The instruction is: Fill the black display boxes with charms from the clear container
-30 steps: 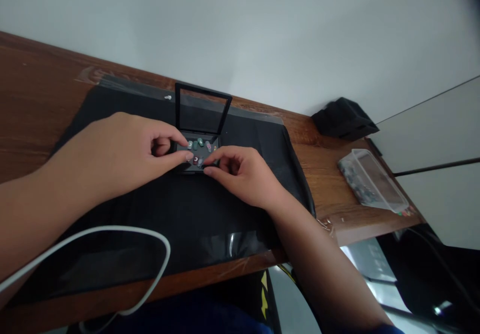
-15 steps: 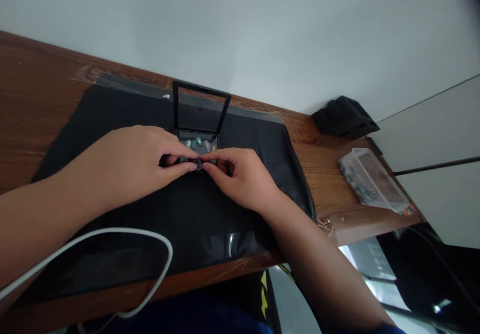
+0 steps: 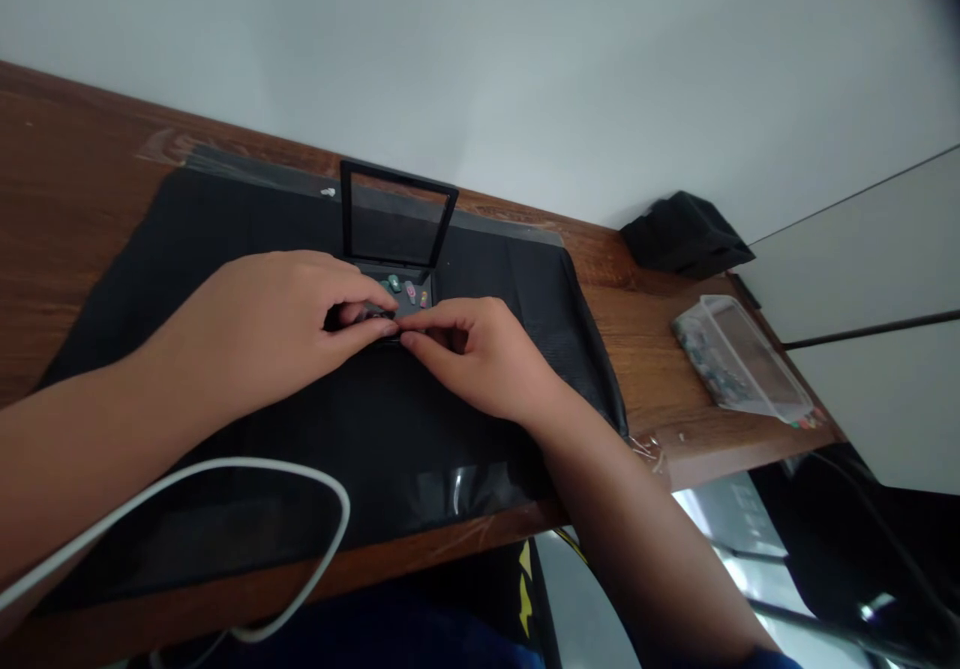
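A small black case [image 3: 430, 287] stands with its clear, black-framed lid [image 3: 397, 211] raised. Inside lie several small coloured pieces: a green one [image 3: 394, 282], a pink one [image 3: 410, 292] and a yellowish one [image 3: 424, 298]. My left hand [image 3: 281, 309] is over the case's front left, thumb and index finger bent close together. From the right, my right hand [image 3: 480, 354] pinches with thumb and index finger at the front of the case, its fingertips meeting the left thumb. What the fingers hold is hidden or too small to name.
A black sheet [image 3: 315, 459] covers part of the wooden table [image 3: 645, 349]. On the right are a black block-shaped object [image 3: 684, 234] and a clear plastic box [image 3: 750, 359] with many small pieces. A white cable [image 3: 247, 463] loops across the front left. A wall rises behind.
My left index finger has lifted slightly from the thumb, and the left hand now covers more of the case's left side. The right hand stays almost in place. The view has shifted slightly.
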Motion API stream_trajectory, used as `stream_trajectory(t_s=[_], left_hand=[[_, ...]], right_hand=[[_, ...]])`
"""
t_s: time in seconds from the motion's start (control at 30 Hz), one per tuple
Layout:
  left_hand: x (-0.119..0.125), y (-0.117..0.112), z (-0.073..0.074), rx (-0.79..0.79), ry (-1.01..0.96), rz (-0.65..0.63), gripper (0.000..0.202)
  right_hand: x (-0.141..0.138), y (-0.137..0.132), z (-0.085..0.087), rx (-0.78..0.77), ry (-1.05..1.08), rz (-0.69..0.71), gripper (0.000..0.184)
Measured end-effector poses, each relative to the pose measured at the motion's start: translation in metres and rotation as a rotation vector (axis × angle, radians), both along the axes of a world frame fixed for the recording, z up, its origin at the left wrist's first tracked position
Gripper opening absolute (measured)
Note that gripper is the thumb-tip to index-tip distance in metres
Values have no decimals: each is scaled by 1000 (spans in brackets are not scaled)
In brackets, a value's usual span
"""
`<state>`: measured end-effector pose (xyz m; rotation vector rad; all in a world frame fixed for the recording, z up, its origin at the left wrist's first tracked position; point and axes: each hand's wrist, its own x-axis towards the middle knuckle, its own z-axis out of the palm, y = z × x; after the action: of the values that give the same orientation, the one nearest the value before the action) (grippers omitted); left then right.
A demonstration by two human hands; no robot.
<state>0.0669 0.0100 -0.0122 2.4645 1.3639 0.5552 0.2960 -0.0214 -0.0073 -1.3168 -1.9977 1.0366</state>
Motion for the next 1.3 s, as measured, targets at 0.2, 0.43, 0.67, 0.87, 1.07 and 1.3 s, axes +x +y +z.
stream_trajectory(t_s=[0.2, 0.43, 0.67, 0.87, 1.07, 1.3], left_hand=[[0, 4, -2, -20, -19, 2, 32], [3, 3, 0, 156, 38, -32, 39], [3, 7, -8, 121, -44, -88, 38], [2, 12, -15, 73, -84, -135, 41], [3, 8, -10, 70, -45, -114, 47], [2, 8, -9, 53, -60, -112, 48]], right_hand=[[1, 2, -2, -65, 22, -46, 19], [-5, 3, -1, -98, 4, -102, 15], [-2, 2, 2, -73, -17, -93, 13], [5, 3, 9, -37, -78, -59, 7], [6, 4, 11, -15, -108, -76, 6], [5, 3, 6, 20, -120, -91, 12]])
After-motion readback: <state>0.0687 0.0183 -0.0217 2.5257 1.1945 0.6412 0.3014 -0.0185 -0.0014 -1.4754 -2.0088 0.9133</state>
